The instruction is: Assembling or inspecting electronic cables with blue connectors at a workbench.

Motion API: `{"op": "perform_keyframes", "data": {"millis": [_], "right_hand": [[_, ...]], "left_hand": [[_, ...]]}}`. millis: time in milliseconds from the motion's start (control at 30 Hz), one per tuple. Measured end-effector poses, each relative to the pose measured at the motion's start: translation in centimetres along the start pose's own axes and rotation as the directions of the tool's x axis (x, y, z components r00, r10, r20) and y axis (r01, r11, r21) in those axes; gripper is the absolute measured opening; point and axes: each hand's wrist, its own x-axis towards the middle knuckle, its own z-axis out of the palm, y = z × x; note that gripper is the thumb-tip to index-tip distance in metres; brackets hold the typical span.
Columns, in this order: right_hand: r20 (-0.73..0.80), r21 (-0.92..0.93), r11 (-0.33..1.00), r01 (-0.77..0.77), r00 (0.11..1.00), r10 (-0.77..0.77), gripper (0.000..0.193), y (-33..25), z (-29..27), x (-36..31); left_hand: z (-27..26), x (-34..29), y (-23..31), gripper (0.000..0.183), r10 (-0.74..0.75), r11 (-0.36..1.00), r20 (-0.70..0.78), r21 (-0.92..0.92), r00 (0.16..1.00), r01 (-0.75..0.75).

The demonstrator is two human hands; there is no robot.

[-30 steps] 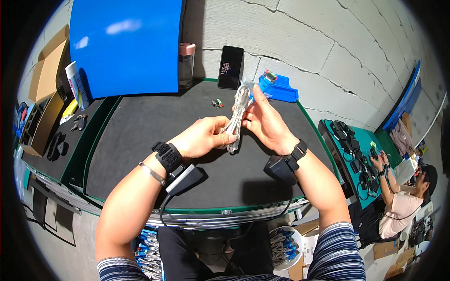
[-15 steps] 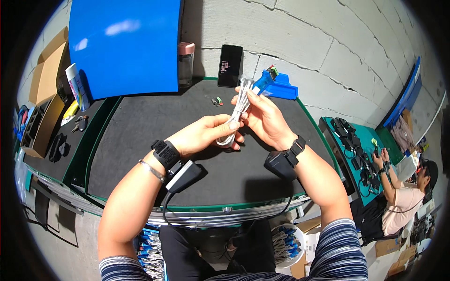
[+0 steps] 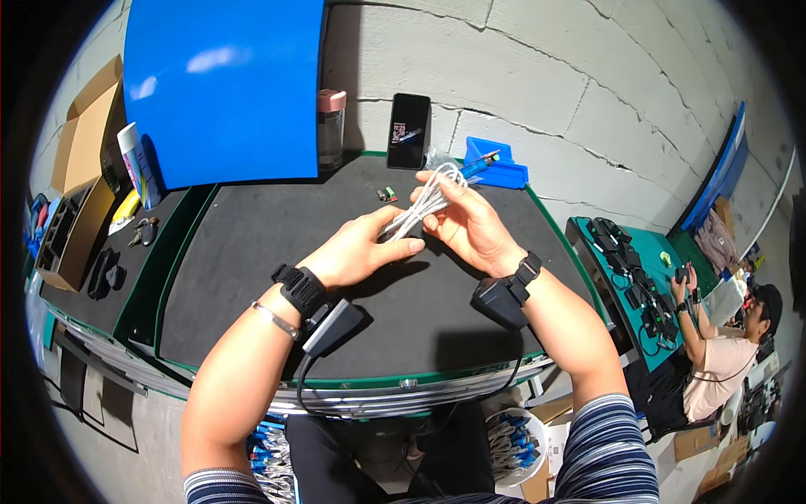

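Above mat [image 3: 243,252] | left hand [image 3: 357,249], palm seemingly inward; right hand [image 3: 475,225] angled leftward | grip: both grasping cable [image 3: 426,202]

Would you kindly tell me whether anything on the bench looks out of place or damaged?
Nothing looks spilled or damaged. Slightly odd, perhaps: a small green-and-dark item lies by itself on the black mat, apart from the blue bin and the white cable bundle in the left hand and right hand.

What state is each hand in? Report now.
Left hand: closed on the pale cable bundle, near end.
Right hand: closed around its far part.
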Motion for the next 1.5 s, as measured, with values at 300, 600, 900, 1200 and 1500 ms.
{"op": "perform_keyframes", "data": {"millis": [300,600,900,1200,1500], "right_hand": [[-0.041,-0.292,0.956,0.012,0.999,-0.025,0.050,-0.1,0.8,-0.3],[0.090,-0.508,0.847,0.158,0.987,-0.130,0.048,-0.1,1.1,-0.7],[0.098,-0.510,0.845,0.159,0.987,-0.126,0.048,-0.4,1.3,-0.7],[0.075,-0.489,0.859,0.151,0.989,-0.131,0.044,-0.1,1.0,-0.6],[-0.065,0.158,0.987,-0.028,0.997,0.039,0.043,-0.5,-0.5,0.2]], "left_hand": [[-0.7,-0.9,2.4,0.033,-0.097,0.959,-0.144,0.252,0.985,0.131],[-0.7,-1.0,2.0,0.030,-0.120,0.934,-0.161,0.315,0.980,0.166],[-0.7,-0.8,2.0,0.030,-0.123,0.933,-0.164,0.317,0.979,0.171],[-0.7,-0.9,2.1,0.035,-0.147,0.931,-0.166,0.309,0.975,0.193],[-0.7,0.1,0.3,0.033,-0.001,0.999,-0.268,0.049,0.963,0.015]]}}
